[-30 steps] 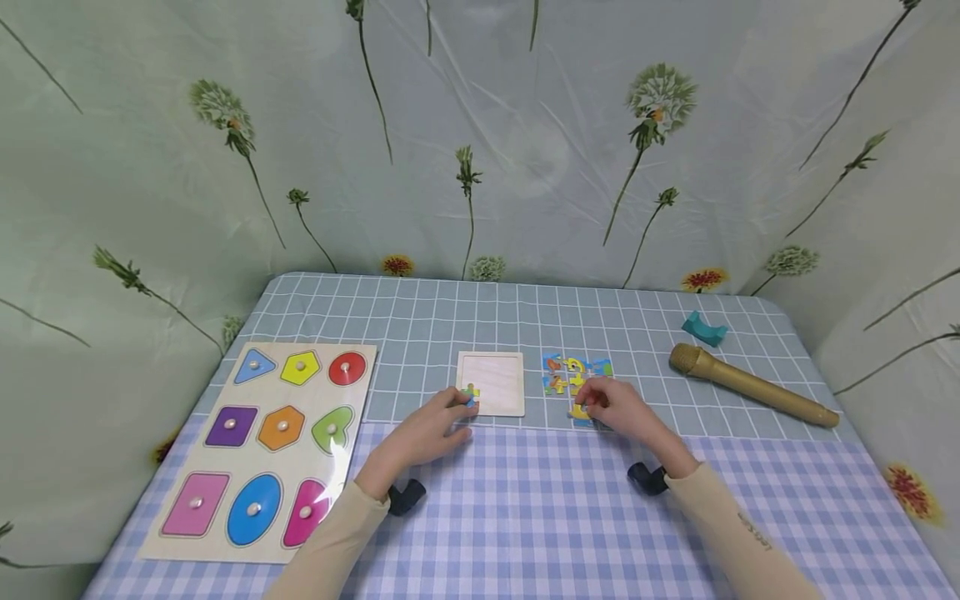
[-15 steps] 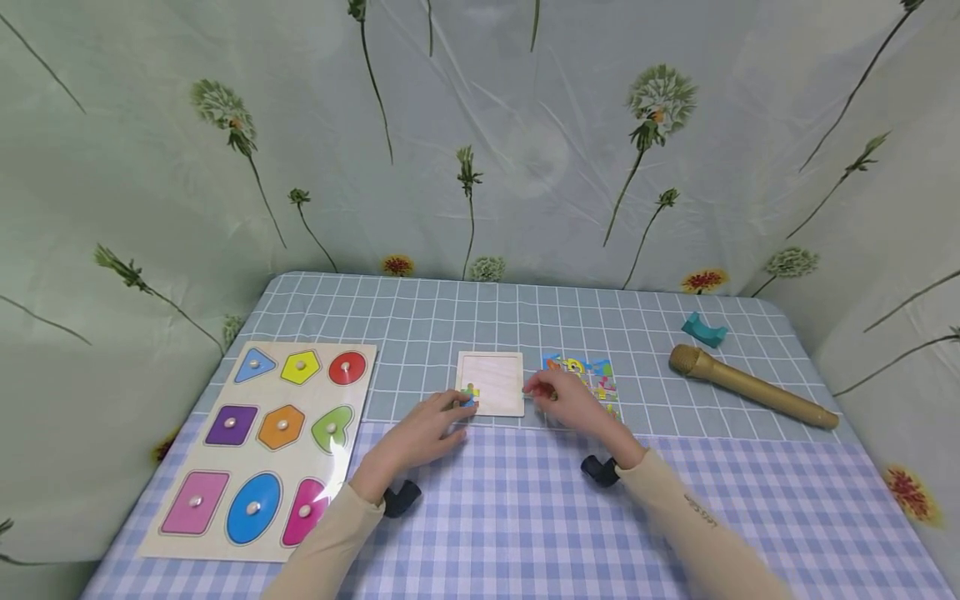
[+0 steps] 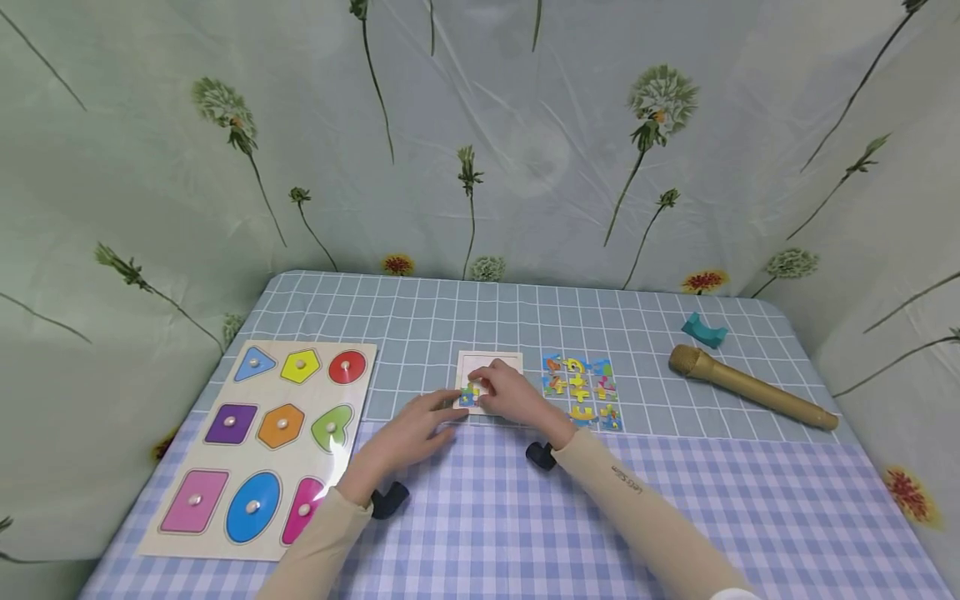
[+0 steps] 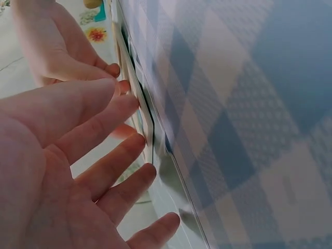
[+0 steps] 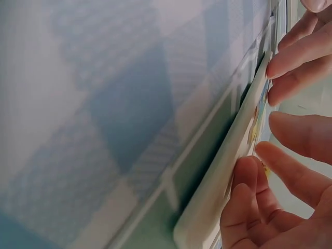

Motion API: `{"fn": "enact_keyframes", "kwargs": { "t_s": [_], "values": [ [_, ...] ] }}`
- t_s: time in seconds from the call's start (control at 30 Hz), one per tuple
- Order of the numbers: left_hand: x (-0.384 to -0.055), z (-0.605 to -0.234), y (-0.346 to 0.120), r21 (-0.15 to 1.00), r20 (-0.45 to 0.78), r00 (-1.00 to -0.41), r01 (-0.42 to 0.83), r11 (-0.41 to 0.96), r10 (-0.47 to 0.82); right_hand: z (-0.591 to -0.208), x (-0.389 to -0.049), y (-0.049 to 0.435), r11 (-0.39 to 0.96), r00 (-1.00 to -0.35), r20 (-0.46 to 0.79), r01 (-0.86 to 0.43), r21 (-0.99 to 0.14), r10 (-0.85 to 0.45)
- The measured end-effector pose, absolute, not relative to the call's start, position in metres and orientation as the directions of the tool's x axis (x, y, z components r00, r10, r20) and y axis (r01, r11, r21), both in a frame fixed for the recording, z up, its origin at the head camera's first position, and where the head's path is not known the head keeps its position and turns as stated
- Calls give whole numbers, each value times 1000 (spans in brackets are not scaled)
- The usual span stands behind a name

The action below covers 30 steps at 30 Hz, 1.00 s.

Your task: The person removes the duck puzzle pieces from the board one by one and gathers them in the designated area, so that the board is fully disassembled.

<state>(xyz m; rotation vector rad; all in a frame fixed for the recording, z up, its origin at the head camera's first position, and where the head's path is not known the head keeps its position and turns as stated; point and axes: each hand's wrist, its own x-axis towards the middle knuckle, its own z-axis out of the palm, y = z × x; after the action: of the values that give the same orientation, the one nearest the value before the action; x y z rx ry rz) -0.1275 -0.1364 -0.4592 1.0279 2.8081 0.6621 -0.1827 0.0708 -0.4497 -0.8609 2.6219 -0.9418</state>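
A small blue, green and yellow puzzle piece point(image 3: 468, 397) lies in the lower left corner of the square wooden tray point(image 3: 510, 358). My right hand point(image 3: 513, 395) reaches over the tray, with thumb and index finger bent around the piece at its edges. In the right wrist view, that thumb and finger point(image 5: 288, 168) stand on either side of the coloured wood. My left hand point(image 3: 416, 429) rests at the tray's left edge, its fingers spread and fairly straight, fingertips right at the rim. The right hand covers the tray's right middle.
Several loose puzzle pieces point(image 3: 579, 388) lie right of the tray. At left is a large shape board point(image 3: 300, 396) with knobbed coloured shapes. A gold microphone point(image 3: 750, 387) and a teal curved block point(image 3: 703, 330) lie far right. A checked cloth point(image 3: 510, 508) covers the front.
My right hand has moved left from the loose pieces to the piece in the tray. My left hand has drawn back slightly, leaving that piece more visible.
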Motion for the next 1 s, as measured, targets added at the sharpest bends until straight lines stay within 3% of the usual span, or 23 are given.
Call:
{"fn": "enact_keyframes", "kwargs": {
  "t_s": [0.7, 1.0],
  "values": [
    [-130, -459, -144, 420, 81, -756, 618, 665, 650, -455, -188, 58, 558, -847, 62, -401, -727, -528],
    [-127, -455, -142, 450, 10, -788, 553, 701, 616, -450, -193, 89, 456, -867, 38, -298, -838, -497]
  ]
}}
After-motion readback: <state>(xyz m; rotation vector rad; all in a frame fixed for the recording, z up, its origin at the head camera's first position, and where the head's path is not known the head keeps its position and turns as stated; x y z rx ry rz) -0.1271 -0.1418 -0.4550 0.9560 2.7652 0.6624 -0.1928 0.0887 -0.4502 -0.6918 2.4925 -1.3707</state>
